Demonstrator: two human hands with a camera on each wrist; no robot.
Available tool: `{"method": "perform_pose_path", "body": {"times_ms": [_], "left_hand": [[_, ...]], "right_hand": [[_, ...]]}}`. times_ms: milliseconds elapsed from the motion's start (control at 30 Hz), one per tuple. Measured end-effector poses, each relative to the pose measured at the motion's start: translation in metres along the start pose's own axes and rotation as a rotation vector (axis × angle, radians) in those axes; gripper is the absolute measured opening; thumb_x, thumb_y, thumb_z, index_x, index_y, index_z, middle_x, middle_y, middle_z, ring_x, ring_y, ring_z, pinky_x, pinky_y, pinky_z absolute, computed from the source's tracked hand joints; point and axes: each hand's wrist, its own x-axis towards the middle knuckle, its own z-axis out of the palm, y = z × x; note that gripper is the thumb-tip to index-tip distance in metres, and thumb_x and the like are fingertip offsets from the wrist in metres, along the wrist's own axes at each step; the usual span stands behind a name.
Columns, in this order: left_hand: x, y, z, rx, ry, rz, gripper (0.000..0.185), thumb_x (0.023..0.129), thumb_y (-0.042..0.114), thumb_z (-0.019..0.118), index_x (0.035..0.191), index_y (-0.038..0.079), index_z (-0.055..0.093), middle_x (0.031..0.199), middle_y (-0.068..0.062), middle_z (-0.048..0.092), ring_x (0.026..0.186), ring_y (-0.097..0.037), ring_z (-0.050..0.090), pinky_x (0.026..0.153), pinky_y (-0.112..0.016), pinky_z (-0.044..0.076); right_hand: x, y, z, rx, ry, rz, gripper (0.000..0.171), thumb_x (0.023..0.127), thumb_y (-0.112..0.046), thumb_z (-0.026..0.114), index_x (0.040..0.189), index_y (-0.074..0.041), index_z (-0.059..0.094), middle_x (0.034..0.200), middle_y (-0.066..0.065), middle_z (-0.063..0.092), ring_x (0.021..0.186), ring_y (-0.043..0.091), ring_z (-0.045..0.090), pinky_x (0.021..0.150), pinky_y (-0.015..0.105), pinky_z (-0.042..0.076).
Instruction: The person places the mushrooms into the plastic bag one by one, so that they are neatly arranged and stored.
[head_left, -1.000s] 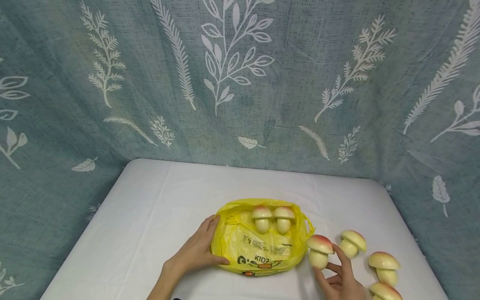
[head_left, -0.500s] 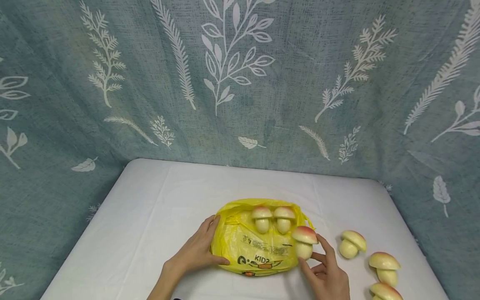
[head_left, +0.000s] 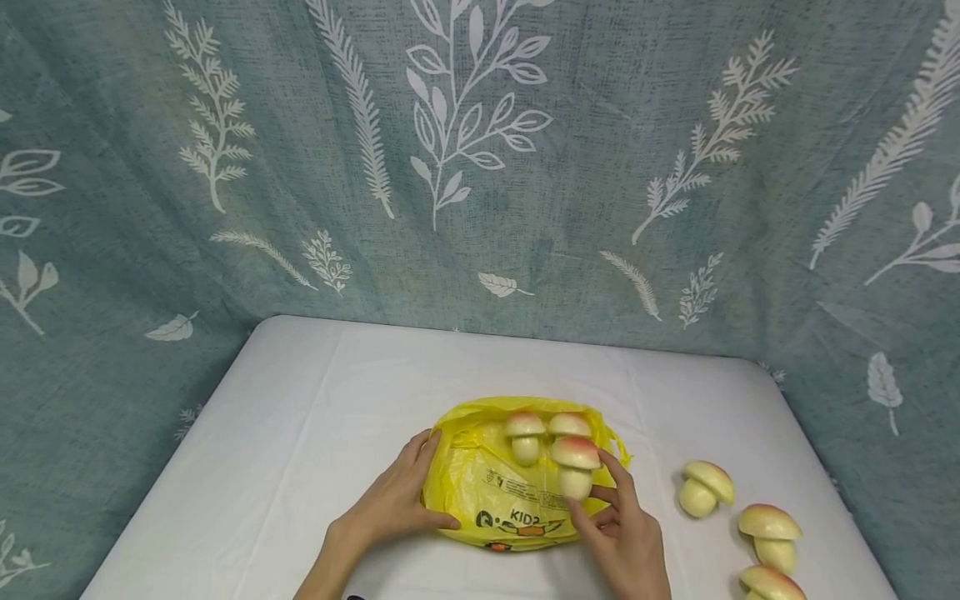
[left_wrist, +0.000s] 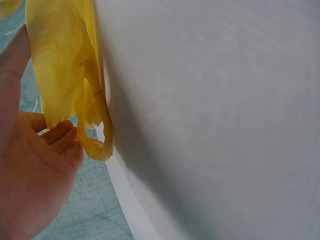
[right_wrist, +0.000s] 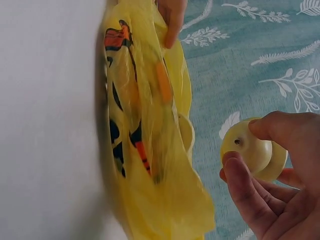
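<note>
- In swings the right hand (head_left: 626,542), thumb and fingers pinching the held mushroom (head_left: 576,479), now above the yellow bag (head_left: 461,479) (half a second ago, its right side!).
- Left hand (head_left: 401,496) unmoved, gripping the bag's left side.
- Two mushrooms (head_left: 525,450) inside; three others (head_left: 770,523) near the desk's (head_left: 292,467) right edge.

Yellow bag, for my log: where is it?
In the head view, the bag sits low centre on the table, left hand at its left side, right hand at its right.
</note>
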Motion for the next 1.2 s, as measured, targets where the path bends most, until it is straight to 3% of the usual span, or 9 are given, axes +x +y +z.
{"method": "perform_pose_path", "body": {"times_ms": [433, 600, 800, 933, 1200], "left_hand": [[0.000, 0.000, 0.001, -0.009, 0.006, -0.003, 0.127, 0.068, 0.062, 0.083, 0.159, 0.005, 0.015, 0.160, -0.016, 0.019, 0.145, -0.032, 0.025, 0.111, -0.050, 0.034], [0.000, 0.000, 0.001, -0.005, 0.008, -0.003, 0.127, 0.068, 0.062, 0.083, 0.159, 0.005, 0.015, 0.160, -0.016, 0.020, 0.144, -0.032, 0.026, 0.111, -0.050, 0.034], [0.000, 0.000, 0.001, 0.004, 0.013, 0.003, 0.127, 0.068, 0.062, 0.083, 0.159, 0.004, 0.015, 0.160, -0.016, 0.020, 0.144, -0.032, 0.026, 0.111, -0.049, 0.034], [0.000, 0.001, 0.001, 0.003, 0.015, 0.008, 0.127, 0.068, 0.061, 0.083, 0.159, 0.004, 0.015, 0.160, -0.016, 0.021, 0.144, -0.031, 0.026, 0.111, -0.049, 0.034], [0.000, 0.002, 0.000, 0.009, 0.015, 0.016, 0.126, 0.068, 0.060, 0.083, 0.158, 0.003, 0.016, 0.159, -0.017, 0.021, 0.144, -0.032, 0.027, 0.110, -0.049, 0.036]], "right_hand": [[0.012, -0.014, 0.021, 0.076, -0.064, -0.073, 0.081, 0.079, -0.009, 0.084, 0.147, -0.024, 0.044, 0.090, 0.005, 0.074, 0.054, -0.005, 0.057, 0.050, 0.016, 0.050], [0.014, -0.018, 0.032, 0.063, -0.083, -0.118, 0.079, 0.080, -0.009, 0.084, 0.147, -0.021, 0.044, 0.088, 0.005, 0.073, 0.053, -0.007, 0.056, 0.049, 0.015, 0.049], [0.018, -0.024, 0.043, 0.052, -0.134, -0.117, 0.076, 0.081, -0.011, 0.083, 0.146, -0.019, 0.044, 0.070, -0.001, 0.069, 0.055, -0.004, 0.058, 0.049, 0.017, 0.048], [0.020, -0.026, 0.049, 0.064, -0.173, -0.079, 0.074, 0.083, -0.013, 0.082, 0.146, -0.022, 0.044, 0.067, -0.002, 0.068, 0.056, -0.002, 0.059, 0.048, 0.018, 0.048], [0.025, -0.029, 0.063, 0.069, -0.220, -0.101, 0.072, 0.085, -0.015, 0.079, 0.147, -0.019, 0.043, 0.088, 0.009, 0.073, 0.054, -0.003, 0.058, 0.049, 0.019, 0.048]]}}
